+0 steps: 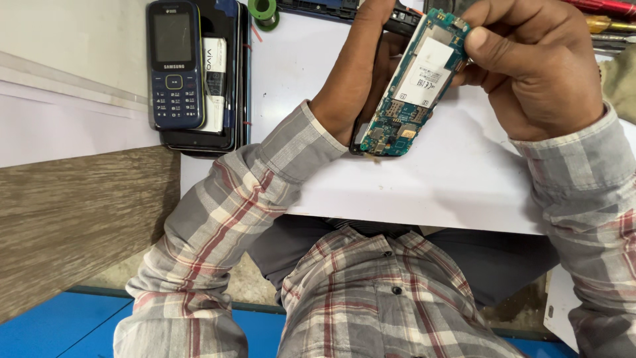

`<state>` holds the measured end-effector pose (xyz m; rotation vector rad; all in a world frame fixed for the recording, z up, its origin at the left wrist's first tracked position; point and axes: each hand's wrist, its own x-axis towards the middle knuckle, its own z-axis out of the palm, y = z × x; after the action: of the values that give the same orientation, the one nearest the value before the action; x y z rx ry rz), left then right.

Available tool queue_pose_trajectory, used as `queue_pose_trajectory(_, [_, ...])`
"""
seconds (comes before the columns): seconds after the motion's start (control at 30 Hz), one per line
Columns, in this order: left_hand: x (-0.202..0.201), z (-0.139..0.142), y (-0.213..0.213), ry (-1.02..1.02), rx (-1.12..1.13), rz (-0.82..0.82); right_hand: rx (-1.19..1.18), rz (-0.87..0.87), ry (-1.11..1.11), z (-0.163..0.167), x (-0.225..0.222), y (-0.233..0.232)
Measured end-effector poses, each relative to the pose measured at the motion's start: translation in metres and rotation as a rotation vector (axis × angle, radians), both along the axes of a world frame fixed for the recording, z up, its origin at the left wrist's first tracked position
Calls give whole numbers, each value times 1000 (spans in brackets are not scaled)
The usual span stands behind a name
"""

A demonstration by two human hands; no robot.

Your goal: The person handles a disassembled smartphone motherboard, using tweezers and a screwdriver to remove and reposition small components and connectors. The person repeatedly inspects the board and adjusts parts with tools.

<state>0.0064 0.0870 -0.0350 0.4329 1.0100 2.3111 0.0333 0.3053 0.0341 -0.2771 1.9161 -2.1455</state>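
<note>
My left hand (354, 73) grips a black phone frame (402, 23) from the side, over the white tabletop (430, 179). A teal-green circuit board (411, 86) with a white label lies in the frame, tilted, its lower end near my left wrist. My right hand (530, 66) pinches the board's top end between thumb and fingers. Both hands are raised a little above the table, and both sleeves are plaid.
A dark blue keypad phone (174, 63) lies on a stack of black phones (228, 79) at the top left. A green wire spool (264, 12) sits beside it. Red and yellow tool handles (606, 16) lie at the top right. A wood-grain surface (79, 219) is at the left.
</note>
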Motion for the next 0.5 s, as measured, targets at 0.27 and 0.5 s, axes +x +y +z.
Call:
queue_pose_trajectory(0.27, [0,4,-8,37,-129,37,-4,-21,48,7,0,2])
queue_pose_trajectory(0.5, [-1,15,-17,8,-236,52,-59,-53,38,-16,-7,40])
